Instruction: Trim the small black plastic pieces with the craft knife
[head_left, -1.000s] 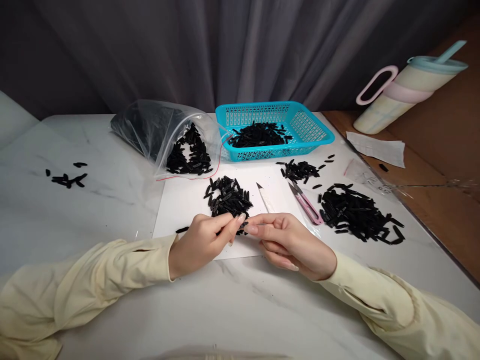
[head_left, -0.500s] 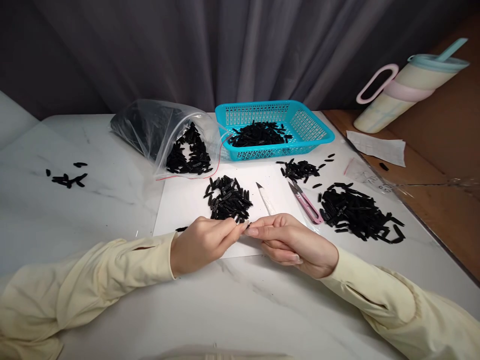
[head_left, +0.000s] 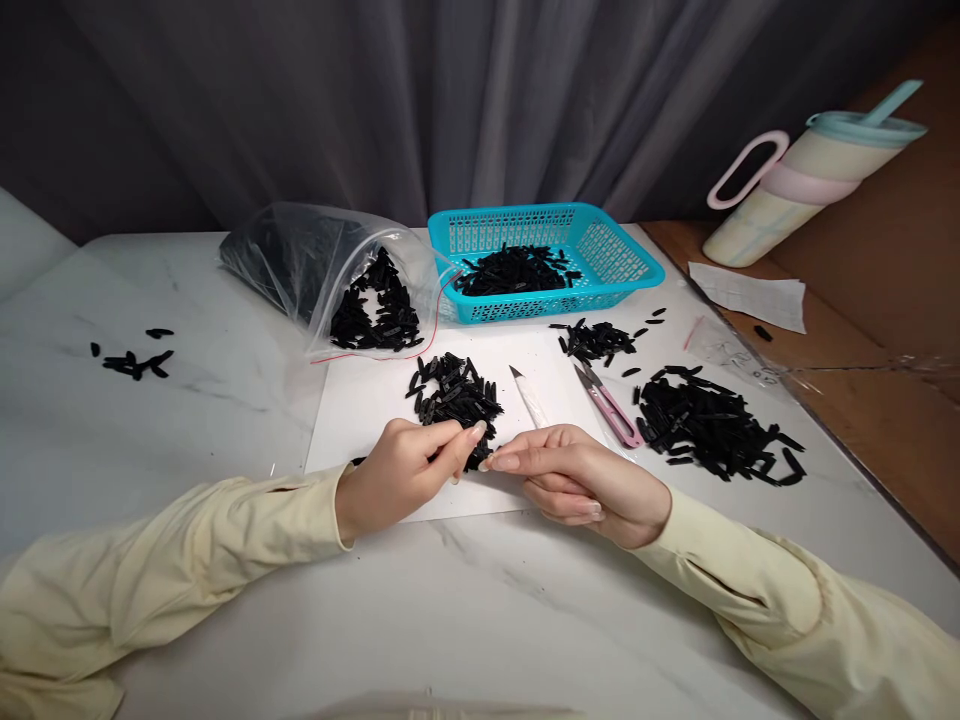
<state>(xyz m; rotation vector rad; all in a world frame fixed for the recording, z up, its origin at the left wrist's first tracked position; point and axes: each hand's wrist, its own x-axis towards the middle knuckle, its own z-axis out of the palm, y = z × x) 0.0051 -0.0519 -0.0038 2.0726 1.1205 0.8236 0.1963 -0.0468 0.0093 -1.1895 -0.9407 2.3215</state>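
Partly hidden between the fingertips, a small black piece (head_left: 480, 462) is pinched by the left hand (head_left: 401, 475) and met by the right hand (head_left: 581, 482), whose thumb and forefinger are closed together at its tip; its exact shape cannot be made out. It is held at the near edge of a white sheet (head_left: 367, 405), just near of a loose pile of slim black pieces (head_left: 454, 392). A white knife (head_left: 527, 394) and pink snips (head_left: 609, 405) are laid to the right. Farther off, a perforated turquoise basket (head_left: 630, 262) and a crinkled clear bag (head_left: 300, 262) are seen on the marbled table (head_left: 112, 430).
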